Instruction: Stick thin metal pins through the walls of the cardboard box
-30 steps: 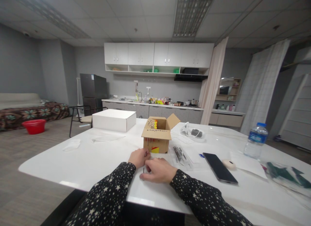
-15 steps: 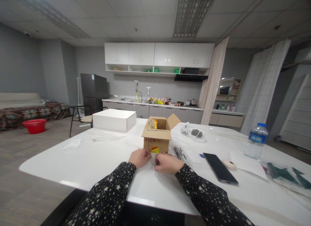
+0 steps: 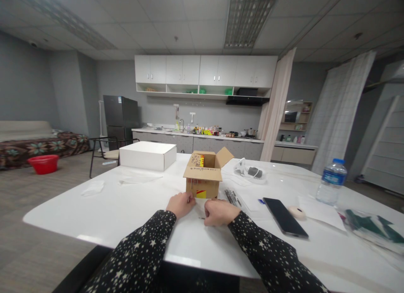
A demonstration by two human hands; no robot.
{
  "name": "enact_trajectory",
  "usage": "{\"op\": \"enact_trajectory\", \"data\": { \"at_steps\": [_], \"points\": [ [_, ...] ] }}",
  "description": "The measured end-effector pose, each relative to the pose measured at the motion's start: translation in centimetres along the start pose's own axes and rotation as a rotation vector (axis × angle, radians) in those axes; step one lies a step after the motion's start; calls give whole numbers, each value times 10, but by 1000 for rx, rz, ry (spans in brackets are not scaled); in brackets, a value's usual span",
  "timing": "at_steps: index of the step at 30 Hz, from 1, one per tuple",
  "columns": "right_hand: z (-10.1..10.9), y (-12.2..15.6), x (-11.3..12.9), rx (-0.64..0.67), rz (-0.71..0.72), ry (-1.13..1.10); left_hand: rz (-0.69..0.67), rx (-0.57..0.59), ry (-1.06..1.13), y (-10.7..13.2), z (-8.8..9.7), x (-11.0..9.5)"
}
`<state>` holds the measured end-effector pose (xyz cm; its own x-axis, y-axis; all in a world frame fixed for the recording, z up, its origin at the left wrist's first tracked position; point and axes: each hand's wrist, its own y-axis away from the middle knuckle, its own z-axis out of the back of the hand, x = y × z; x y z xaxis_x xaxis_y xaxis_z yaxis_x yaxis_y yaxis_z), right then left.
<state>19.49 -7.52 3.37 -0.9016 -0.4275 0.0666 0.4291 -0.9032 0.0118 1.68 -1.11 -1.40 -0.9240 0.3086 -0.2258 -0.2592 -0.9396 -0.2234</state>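
Hands: your left hand (image 3: 180,204) and right hand (image 3: 219,212) are pinching together on a small pale item (image 3: 200,203).
Where: it's sitting low on the surface (image 3: 126,204), just before the cardboard box (image 3: 203,180).
Risk: you're risking it slipping loose, or your knuckles nudging the box.

A small clear packet (image 3: 200,205) is laid flat on the white bench (image 3: 126,209), just in front of the open cardboard box (image 3: 202,181). Its left edge is pinched by the left grip (image 3: 181,204), and its right edge is held by the curled right grip (image 3: 221,212). Its contents cannot be made out.
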Motion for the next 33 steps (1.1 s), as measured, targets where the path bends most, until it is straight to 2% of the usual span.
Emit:
{"op": "enact_trajectory", "data": {
  "at_steps": [11, 23, 33],
  "points": [
    [0, -2, -2, -58, 54, -50, -20, -16, -13, 0, -2, 2],
    [-4, -15, -7, -267, 160, -317, -23, -12, -10, -2, -5, 4],
    [-4, -19, -8, -348, 131, -394, -10, -8, -2, 0, -1, 3]
  ]
}}
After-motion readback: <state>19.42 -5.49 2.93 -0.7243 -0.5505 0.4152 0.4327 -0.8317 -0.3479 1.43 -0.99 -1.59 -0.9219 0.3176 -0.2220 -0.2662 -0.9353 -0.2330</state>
